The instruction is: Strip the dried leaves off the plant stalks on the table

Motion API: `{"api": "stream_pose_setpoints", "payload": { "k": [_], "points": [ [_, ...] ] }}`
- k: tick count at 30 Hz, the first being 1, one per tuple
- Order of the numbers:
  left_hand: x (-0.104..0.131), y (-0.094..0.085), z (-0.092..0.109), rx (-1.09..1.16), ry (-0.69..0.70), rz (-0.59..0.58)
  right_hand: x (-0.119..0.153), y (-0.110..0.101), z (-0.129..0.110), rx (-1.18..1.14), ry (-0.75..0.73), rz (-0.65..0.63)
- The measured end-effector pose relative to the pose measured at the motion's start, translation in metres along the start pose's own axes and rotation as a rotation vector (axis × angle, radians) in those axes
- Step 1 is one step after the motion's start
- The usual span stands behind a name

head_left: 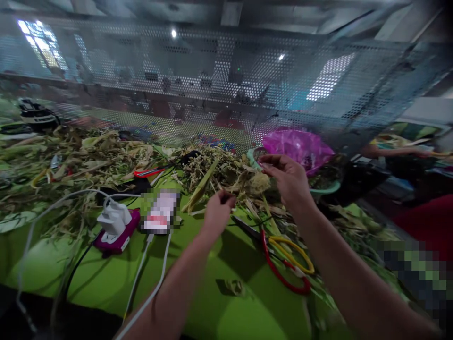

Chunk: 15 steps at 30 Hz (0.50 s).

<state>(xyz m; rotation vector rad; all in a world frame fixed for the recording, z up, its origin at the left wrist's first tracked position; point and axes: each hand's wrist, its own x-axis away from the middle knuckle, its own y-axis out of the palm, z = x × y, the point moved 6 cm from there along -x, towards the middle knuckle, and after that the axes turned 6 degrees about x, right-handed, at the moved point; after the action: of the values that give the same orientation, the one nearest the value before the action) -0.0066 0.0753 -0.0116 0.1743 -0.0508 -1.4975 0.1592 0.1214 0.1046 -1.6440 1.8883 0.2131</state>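
My left hand (220, 208) is low over the green table (212, 302), its fingers closed in a pinch near the dried plant pile (201, 170); what they hold, if anything, is too small to tell. Higher and to the right, my right hand (288, 179) has thumb and index finger pressed together in front of a pale green bowl (255, 158). Something tiny may be between these fingertips, but I cannot make it out. Scissors with red and yellow handles (292, 257) lie on the table below my right hand. A small dried curl (235, 287) lies nearer.
A phone (161, 212) with white cables and a purple power strip (118, 233) with white plugs sit at the left. Red-handled cutters (148, 173) lie by the leaves. Behind stands a perforated metal screen (212, 80), with a pink plastic bag (297, 146) before it. Another person's arm shows far right.
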Motion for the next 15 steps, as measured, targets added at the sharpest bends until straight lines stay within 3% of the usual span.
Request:
{"api": "stream_pose_setpoints", "payload": {
  "k": [3, 5, 9, 15],
  "points": [
    [-0.007, -0.026, 0.014, -0.19, 0.115, 0.16, 0.01, -0.008, -0.003, 0.021, -0.028, -0.034],
    [-0.008, -0.034, 0.02, -0.399, 0.176, 0.181, 0.014, -0.013, -0.003, 0.032, -0.042, -0.051],
    [-0.004, -0.029, 0.023, -0.884, 0.283, 0.082, 0.012, -0.019, -0.003, 0.021, -0.059, -0.07],
    [0.002, -0.011, 0.023, -1.186, 0.253, 0.007, 0.011, -0.013, 0.002, 0.017, -0.083, -0.164]
  ]
}}
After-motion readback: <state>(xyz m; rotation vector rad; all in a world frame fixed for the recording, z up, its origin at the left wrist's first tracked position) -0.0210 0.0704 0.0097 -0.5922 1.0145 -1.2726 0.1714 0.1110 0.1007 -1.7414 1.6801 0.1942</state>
